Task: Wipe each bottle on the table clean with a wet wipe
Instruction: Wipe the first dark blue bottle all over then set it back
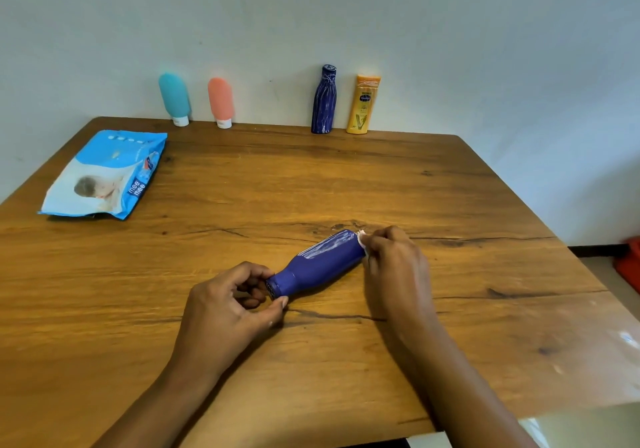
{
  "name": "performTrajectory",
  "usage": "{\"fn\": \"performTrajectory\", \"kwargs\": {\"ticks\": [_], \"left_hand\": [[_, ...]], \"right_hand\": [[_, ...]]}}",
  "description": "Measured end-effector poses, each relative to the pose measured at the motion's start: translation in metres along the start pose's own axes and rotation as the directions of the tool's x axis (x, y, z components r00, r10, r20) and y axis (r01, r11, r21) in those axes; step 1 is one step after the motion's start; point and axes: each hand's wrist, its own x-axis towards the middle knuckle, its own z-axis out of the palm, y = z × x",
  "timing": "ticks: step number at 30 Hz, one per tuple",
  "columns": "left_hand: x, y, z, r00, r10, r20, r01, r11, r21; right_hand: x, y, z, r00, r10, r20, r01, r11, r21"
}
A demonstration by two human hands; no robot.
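One bottle (322, 263) is laid on its side near the middle of the table (346, 177), its cap end being pinched by the left hand (225, 309), while a wipe (362, 240) is held against its base by the curled right hand (394, 264).

Lying on side at centre: blue bottle (322, 262), wipe (362, 239) against base; upright at rear: teal tube (174, 98), pink tube (220, 101), striped bottle (324, 99), yellow bottle (363, 105).

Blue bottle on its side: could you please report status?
Left hand pinches neck. Right hand presses wipe on base. Blue bottle lies on table. Wipes pack lies well clear.
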Motion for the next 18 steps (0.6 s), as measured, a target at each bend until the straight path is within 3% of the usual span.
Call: {"fn": "performTrajectory", "kwargs": {"ticks": [6,11,16,18], "left_hand": [[-0.001,0.000,0.000,0.999,0.046,-0.005,-0.046,0.999,0.022],[-0.002,0.001,-0.001,0.989,0.145,0.025,-0.147,0.983,0.105],[-0.001,0.000,-0.001,0.982,0.185,0.034,-0.188,0.975,0.122],[-0.002,0.000,-0.001,0.977,0.207,0.044,-0.211,0.968,0.132]], "right_hand": [[-0.042,-0.053,0.002,0.940,-0.288,0.182,0.300,0.953,-0.042],[-0.004,-0.021,-0.001,0.988,-0.131,0.076,0.139,0.984,-0.110],[-0.046,-0.057,0.000,0.942,-0.279,0.188,0.288,0.957,-0.022],[-0.028,-0.039,0.000,0.958,-0.242,0.151,0.250,0.968,-0.033]]}}
